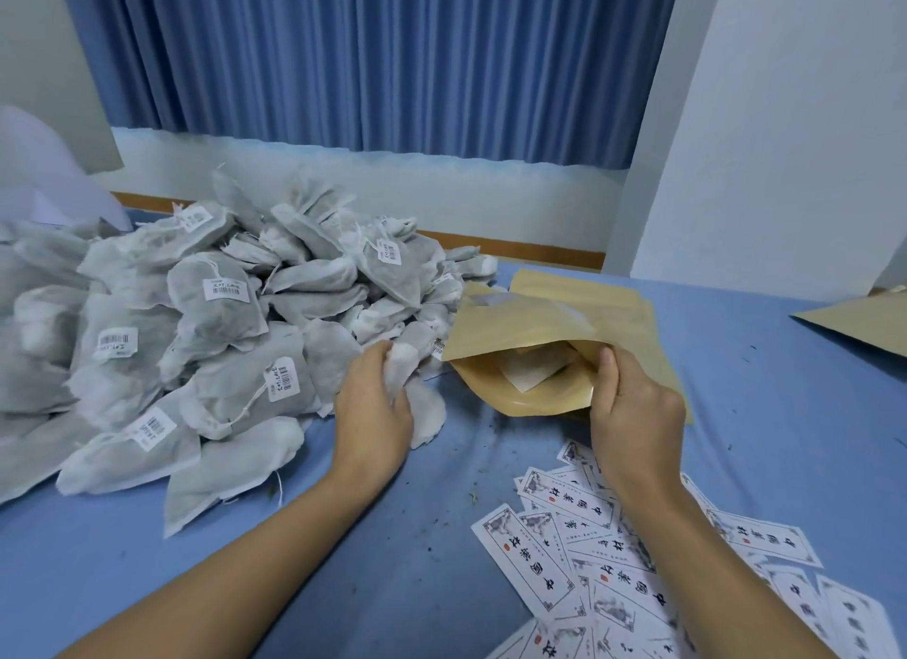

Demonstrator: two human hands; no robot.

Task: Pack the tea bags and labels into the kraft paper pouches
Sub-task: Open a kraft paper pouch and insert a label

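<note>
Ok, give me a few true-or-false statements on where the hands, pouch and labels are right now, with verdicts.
1. The left hand grips a tea bag at the edge of the pile. True.
2. The right hand holds a label. False: it holds the open kraft pouch by its mouth.
3. The kraft pouch is empty. False: a pale item shows inside it.
4. The labels lie loose on the blue cloth by the right forearm. True.
5. The pile is to the right of the kraft pouch. False: it is to the left of it.
</note>
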